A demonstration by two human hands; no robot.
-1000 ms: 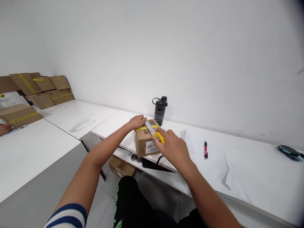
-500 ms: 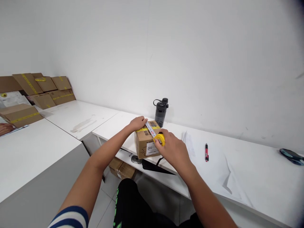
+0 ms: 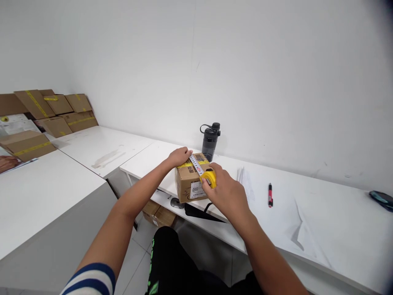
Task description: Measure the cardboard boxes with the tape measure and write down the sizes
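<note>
A small cardboard box [image 3: 187, 186] with yellow tape and a white label sits at the front edge of the white desk. Across its top runs the white blade of a tape measure [image 3: 209, 178] with a yellow case. My right hand [image 3: 229, 192] grips that case at the box's near right edge. At the far left edge of the box top, my left hand [image 3: 180, 157] has its fingers closed on the blade's end; the fingertips are partly hidden.
Behind the box stands a dark water bottle [image 3: 210, 141]. White paper sheets [image 3: 276, 221] and a red-black pen [image 3: 270, 195] lie to the right, with a dark object [image 3: 381, 199] farther off. Taped boxes [image 3: 80, 119] are piled at left, near another person's hand [image 3: 8, 163].
The view has shifted slightly. Both hands keep their places on the tape measure, its blade still stretched over the box top.
</note>
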